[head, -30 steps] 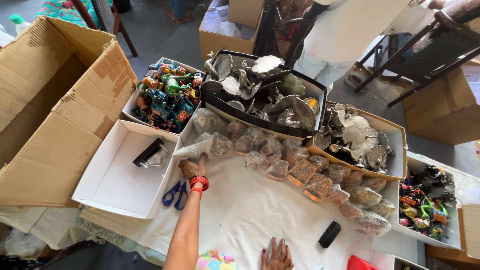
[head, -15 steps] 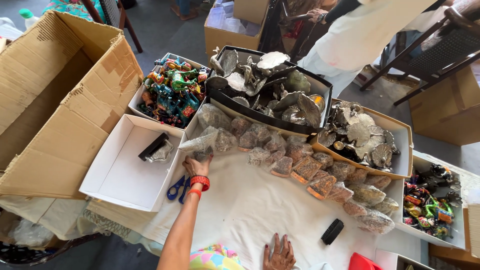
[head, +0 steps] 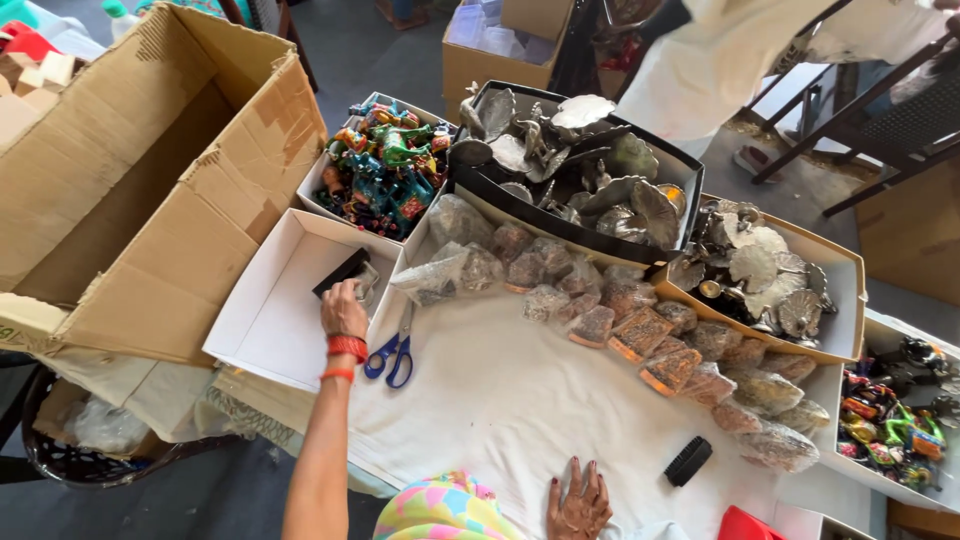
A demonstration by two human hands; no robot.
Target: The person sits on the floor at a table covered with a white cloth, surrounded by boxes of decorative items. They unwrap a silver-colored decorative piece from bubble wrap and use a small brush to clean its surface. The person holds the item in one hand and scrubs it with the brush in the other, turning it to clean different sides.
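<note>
The left hand (head: 343, 308) reaches into a white box (head: 270, 320) on the counter (head: 500, 400), fingers curled around a black block (head: 340, 272) near the box's far edge. The right hand (head: 580, 505) lies flat and empty. Blue scissors (head: 392, 352) lie beside the box.

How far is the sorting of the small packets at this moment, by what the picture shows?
Done: many clear packets lie in rows on the white cloth. In hand: the left hand reaches into the white box and touches a black item; whether its grip has closed is unclear. The right hand rests flat on the cloth. Left: the white box is almost bare, and the scissors lie unused.
</note>
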